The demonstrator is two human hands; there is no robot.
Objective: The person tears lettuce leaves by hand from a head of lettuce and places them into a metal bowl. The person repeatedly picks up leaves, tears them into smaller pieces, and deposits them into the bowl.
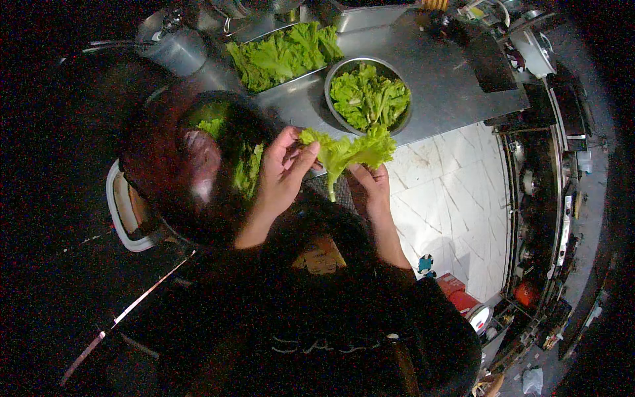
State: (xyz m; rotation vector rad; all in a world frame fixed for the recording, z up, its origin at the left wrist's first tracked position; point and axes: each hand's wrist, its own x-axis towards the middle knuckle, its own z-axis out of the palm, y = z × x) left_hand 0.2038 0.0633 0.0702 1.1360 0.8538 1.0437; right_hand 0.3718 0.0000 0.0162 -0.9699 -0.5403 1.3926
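A frilly green lettuce leaf (342, 154) is stretched between my two hands, its pale stem pointing down. My left hand (288, 166) pinches the leaf's left edge between thumb and fingers. On the other side, my right hand (371, 181) grips its lower right part from beneath. Just beyond the leaf stands a round metal bowl (331, 106) filled with lettuce pieces (369, 94). Behind and left of that bowl, more lettuce leaves (285, 54) fill a rectangular metal container (292, 80).
The steel worktable (446, 99) extends beyond the bowl. Another person's head (168, 149) is close on the left, with more greens (248, 168) beside it. A metal pot (181, 52) stands at the upper left. Red containers (459, 295) are on the tiled floor (446, 188) to the right.
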